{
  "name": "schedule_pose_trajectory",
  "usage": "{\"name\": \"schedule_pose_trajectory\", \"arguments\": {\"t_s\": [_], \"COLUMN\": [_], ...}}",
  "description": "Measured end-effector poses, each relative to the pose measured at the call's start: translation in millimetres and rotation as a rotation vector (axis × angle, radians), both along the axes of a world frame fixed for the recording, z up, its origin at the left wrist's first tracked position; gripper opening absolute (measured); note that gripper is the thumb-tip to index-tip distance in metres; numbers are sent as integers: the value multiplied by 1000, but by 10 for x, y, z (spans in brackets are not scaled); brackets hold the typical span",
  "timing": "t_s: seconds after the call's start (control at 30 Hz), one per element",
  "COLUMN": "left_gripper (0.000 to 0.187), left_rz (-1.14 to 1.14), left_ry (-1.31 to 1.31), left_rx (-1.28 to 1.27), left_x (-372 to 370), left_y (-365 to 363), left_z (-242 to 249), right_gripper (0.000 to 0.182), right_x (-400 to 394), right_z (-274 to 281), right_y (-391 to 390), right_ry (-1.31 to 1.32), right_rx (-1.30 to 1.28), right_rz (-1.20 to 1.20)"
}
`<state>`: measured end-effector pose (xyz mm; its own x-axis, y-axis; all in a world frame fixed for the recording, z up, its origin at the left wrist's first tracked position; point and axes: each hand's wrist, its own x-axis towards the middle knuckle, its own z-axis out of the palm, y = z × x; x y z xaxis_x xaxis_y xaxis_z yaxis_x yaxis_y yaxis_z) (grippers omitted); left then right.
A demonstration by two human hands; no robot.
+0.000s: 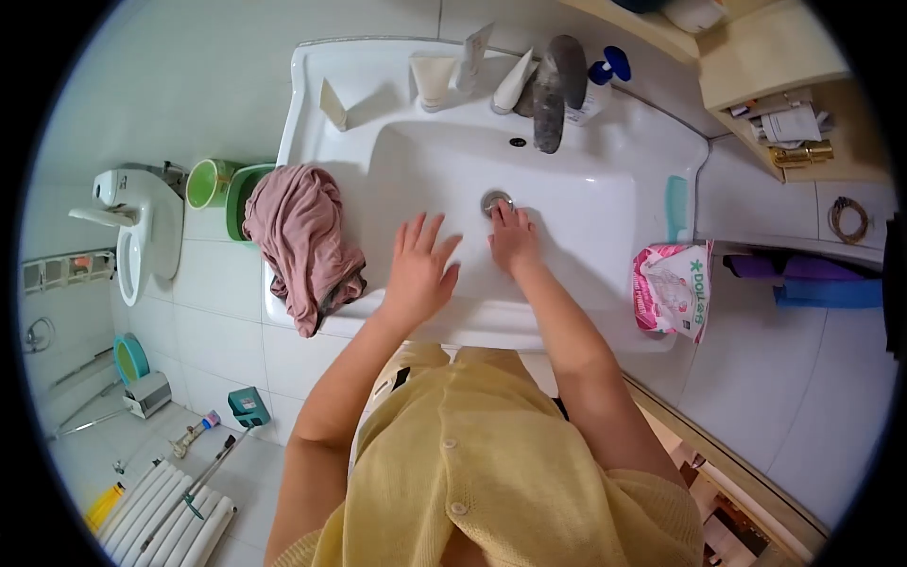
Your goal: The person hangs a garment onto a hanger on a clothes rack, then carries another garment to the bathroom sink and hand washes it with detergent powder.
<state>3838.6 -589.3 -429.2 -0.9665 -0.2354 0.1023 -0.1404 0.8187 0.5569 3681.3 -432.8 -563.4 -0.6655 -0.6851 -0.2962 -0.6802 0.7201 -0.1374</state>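
My right hand (515,244) reaches into the white sink (586,227), its fingertips on the round metal drain stopper (495,200). Its fingers point down at the stopper and grip nothing that I can see. Over the basin's left part is my left hand (419,269), empty, with fingers spread. A crumpled pink cloth (300,236) drapes over the sink's left rim. Above the basin stands the dark grey faucet (550,99), with no water visible under it. The small overflow hole (517,143) lies below the faucet.
White tubes (433,80) and a blue-topped pump bottle (595,90) line the back ledge. A pink-and-white package (673,288) and a teal comb (676,208) sit on the right rim. Green basins (241,203) stand left, near the toilet (151,227). A wooden cabinet (756,71) projects at upper right.
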Motion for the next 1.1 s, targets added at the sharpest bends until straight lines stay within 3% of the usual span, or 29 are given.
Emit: {"name": "schedule_pose_trajectory", "arguments": {"t_s": [0.2, 0.3, 0.43, 0.53, 0.63, 0.73, 0.8, 0.87, 0.93, 1.0, 1.1], "left_gripper": [62, 58, 44, 37, 38, 41, 41, 44, 40, 42, 43], "left_rz": [-132, -118, -107, -115, -137, -144, -209, -238, -247, -274, -196], "left_ry": [540, 500, 384, 235, -84, 567, 656, 639, 322, 23, -139], "left_rx": [-11, -439, -716, -410, -384, -617, -408, -284, -99, -165, -139], "left_x": [-1395, -1918, -2295, -2415, -2478, -2282, -1881, -1377, -862, -270, -21], "left_y": [-6, 30, -21, -53, 15, 232, 508, 761, 994, 1206, 1342], "left_z": [1139, 1137, 910, 1194, 1533, 1261, 1219, 981, 523, -132, -227], "right_gripper": [56, 43, 30, 25, 22, 30, 44, 62, 77, 87, 80], "right_x": [51, 243, 540, 666, 755, 725, 687, 620, 501, 331, 216], "right_z": [178, 855, 1847, 2070, 2076, 1824, 1675, 1596, 1500, 1324, 1197], "right_y": [92, 404, 1084, 1741, 2248, 2675, 2850, 2938, 3019, 3079, 3086], "right_ry": [-104, -83, 4, 141, 293, 450, 458, 424, 364, 274, 98], "right_rx": [-184, -531, -807, -851, -901, -900, -918, -903, -901, -925, -1110], "right_rz": [-35, -15, -94, -196, -383, -565, -699, -739, -728, -656, -658]}}
